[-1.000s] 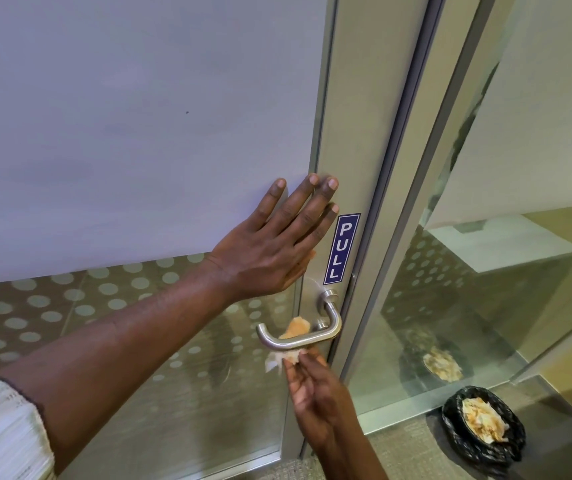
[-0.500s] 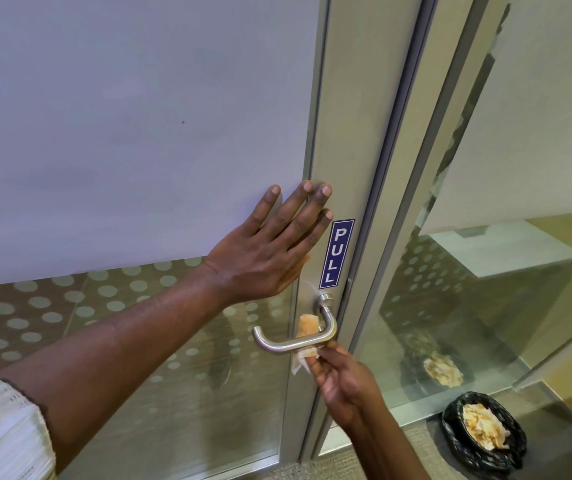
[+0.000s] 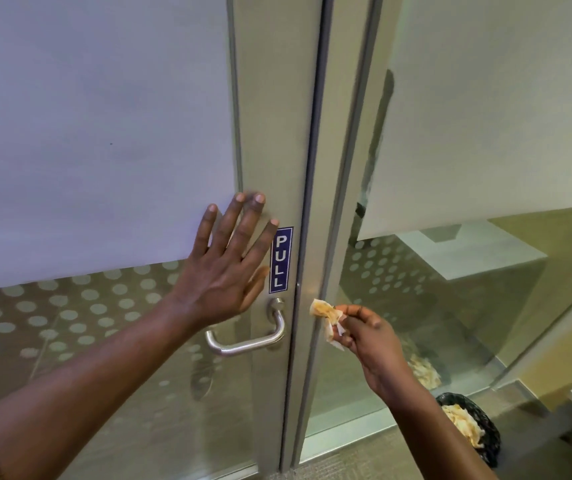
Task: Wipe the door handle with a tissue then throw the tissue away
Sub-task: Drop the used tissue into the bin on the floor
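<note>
We had our left hand point(image 3: 222, 271) flat on the door point(image 3: 104, 133), fingers straight and spread, just above the handle point(image 3: 246, 342) and beside the PULL sign point(image 3: 280, 259). Our right hand point(image 3: 371, 337) pinched the crumpled, stained tissue point(image 3: 326, 315) between thumb and fingertips, right of the handle and clear of it. A black-lined bin point(image 3: 468, 427) of used tissues stood on the floor, lower right.

A blue PULL sign point(image 3: 281, 259) runs upright on the grey door frame point(image 3: 270, 98). Frosted film point(image 3: 97, 133) covers the glass at left, dots point(image 3: 52, 317) below. Far right, possibly a white table point(image 3: 468, 251).
</note>
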Action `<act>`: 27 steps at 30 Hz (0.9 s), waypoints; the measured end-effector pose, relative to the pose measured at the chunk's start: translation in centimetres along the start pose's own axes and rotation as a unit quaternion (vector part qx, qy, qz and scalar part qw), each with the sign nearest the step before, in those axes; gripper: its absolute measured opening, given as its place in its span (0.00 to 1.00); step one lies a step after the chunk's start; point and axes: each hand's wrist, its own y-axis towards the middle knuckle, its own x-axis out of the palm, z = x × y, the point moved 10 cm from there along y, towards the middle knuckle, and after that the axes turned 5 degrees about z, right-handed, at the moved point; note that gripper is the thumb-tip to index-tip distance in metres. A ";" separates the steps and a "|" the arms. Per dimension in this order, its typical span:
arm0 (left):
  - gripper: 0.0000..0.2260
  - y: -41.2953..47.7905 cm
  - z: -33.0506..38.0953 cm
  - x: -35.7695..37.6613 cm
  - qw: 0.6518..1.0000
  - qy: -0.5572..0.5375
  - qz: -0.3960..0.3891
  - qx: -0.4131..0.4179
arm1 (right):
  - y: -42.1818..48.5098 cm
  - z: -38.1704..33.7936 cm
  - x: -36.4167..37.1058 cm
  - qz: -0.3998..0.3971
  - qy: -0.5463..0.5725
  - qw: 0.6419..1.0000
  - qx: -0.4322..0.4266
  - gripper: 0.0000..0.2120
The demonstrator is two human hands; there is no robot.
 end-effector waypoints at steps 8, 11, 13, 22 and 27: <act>0.33 1.3 9.4 1.7 0.998 -0.047 -0.034 0.018 | 1.2 -2.9 -7.3 0.004 -0.061 0.998 -0.024 0.09; 0.32 2.2 13.4 3.4 0.996 -0.062 -0.054 0.027 | 2.3 -3.4 -11.5 0.014 -0.079 0.996 -0.035 0.07; 0.32 2.8 16.3 4.7 0.994 -0.078 -0.072 0.033 | 2.9 -3.9 -14.4 0.021 -0.090 0.995 -0.048 0.07; 0.32 7.2 32.2 11.0 0.981 -0.135 -0.115 0.075 | 5.8 -7.1 -30.1 0.069 -0.161 0.981 -0.078 0.11; 0.32 8.1 36.4 12.5 0.975 -0.165 -0.127 0.076 | 6.4 -7.2 -34.1 0.113 -0.167 0.976 -0.078 0.07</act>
